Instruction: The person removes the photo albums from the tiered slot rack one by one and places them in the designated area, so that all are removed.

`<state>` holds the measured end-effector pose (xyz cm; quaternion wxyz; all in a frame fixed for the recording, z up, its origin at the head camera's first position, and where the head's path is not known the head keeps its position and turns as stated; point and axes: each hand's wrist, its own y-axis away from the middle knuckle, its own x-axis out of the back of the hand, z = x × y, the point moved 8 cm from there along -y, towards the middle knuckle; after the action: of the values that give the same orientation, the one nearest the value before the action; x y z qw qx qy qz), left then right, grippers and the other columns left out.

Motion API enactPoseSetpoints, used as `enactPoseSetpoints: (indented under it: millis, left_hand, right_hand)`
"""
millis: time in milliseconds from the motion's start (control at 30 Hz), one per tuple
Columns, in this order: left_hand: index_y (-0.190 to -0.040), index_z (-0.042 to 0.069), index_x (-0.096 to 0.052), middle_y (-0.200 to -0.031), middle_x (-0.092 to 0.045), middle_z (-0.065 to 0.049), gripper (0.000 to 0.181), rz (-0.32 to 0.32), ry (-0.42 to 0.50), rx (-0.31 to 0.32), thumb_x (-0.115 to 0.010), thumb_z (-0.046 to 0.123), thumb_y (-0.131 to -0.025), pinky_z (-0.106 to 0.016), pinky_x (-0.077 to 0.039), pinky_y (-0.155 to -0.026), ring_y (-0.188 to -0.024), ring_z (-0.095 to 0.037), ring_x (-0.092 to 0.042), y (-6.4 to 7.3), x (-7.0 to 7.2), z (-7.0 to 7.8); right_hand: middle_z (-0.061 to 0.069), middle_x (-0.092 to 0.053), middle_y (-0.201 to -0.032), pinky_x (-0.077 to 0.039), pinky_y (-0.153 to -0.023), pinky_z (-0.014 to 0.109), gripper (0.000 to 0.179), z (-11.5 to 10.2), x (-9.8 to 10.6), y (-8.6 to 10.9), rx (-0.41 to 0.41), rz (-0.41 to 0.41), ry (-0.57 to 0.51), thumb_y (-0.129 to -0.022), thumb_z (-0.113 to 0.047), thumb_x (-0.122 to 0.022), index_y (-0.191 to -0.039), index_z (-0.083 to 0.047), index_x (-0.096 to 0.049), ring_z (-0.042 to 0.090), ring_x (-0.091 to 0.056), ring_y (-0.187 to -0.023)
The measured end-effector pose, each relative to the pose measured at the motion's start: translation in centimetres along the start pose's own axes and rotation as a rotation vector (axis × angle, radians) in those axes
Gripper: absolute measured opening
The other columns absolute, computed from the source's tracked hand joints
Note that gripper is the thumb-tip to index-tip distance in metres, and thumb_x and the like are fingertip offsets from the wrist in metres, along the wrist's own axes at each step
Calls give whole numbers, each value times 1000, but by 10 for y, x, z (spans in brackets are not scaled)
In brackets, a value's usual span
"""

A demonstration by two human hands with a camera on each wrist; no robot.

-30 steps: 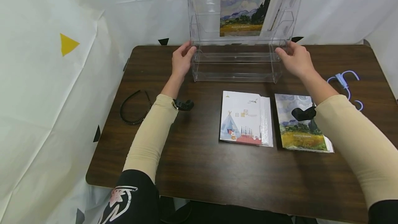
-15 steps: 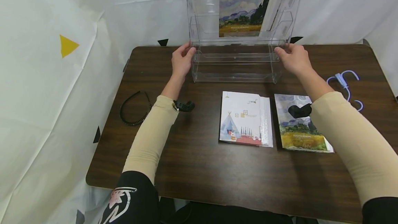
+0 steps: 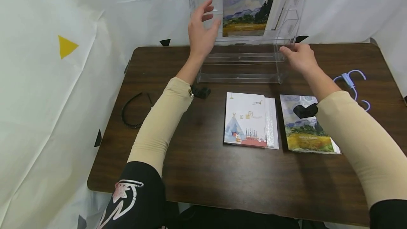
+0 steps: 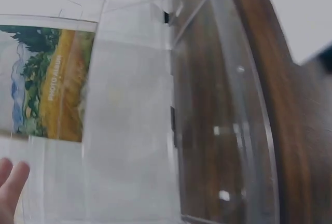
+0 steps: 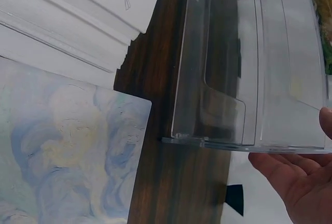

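Note:
A clear plastic tiered rack [image 3: 241, 78] stands at the back of the table, its upper part cut off by the head view's top edge. Behind its clear tiers shows a landscape-covered photo album [image 3: 245, 13]. My left hand [image 3: 203, 33] is raised in front of the rack's left side, fingers apart and holding nothing. My right hand [image 3: 300, 57] grips the rack's right side panel, thumb on the inner side and fingers outside, as the right wrist view also shows.
Two albums lie in front of the rack: a white one with a tent drawing [image 3: 246, 119] and a landscape one [image 3: 305, 133], partly under the right forearm. A black coiled band [image 3: 127, 116] lies left, blue hooks [image 3: 351, 80] right. White sheeting [image 3: 143, 13] hangs behind.
My left hand has let go of the rack's left side and moved up and right, in front of the tiers. My right hand keeps its hold, and the rack stays in place.

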<state>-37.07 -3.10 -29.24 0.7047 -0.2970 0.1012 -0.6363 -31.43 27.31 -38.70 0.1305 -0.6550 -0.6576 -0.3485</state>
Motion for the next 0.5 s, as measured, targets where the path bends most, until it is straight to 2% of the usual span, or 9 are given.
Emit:
enactPoseSetpoints:
  millis: [133,267,367,500]
  left_hand:
    - [-140,8,-52,-129,-59,-6,53,-138,27,66,-71,17,-92,-21,-45,-92,-113,-15,-58,-16,-24,-2]
    - [-139,12,-54,-128,-60,-2,52,-232,-15,167,-71,26,-92,-20,-45,-90,-112,-11,-57,-23,-41,-10]
    - [-137,13,-55,-125,-60,-1,51,-241,-22,228,-72,28,-91,-17,-44,-89,-111,-9,-56,-24,-47,-14]
    - [-132,9,-58,-118,-62,-2,50,-195,26,235,-76,24,-88,-18,-46,-82,-104,-11,-58,-24,-51,-11]
  right_hand:
    - [28,-39,-147,-40,-102,56,73,-1,-1,1,-3,-13,5,-102,-53,-36,-152,-1,-30,44,-52,-123]
    - [27,-39,-147,-39,-102,56,72,1,-2,1,-11,-16,10,-102,-53,-36,-152,-1,-31,44,-52,-122]
    - [27,-38,-148,-39,-103,57,72,1,-2,1,-5,-20,6,-102,-53,-36,-152,-1,-30,44,-51,-123]
    - [27,-37,-149,-38,-104,57,73,1,-2,2,-4,-21,-6,-102,-53,-36,-152,-1,-30,45,-50,-124]
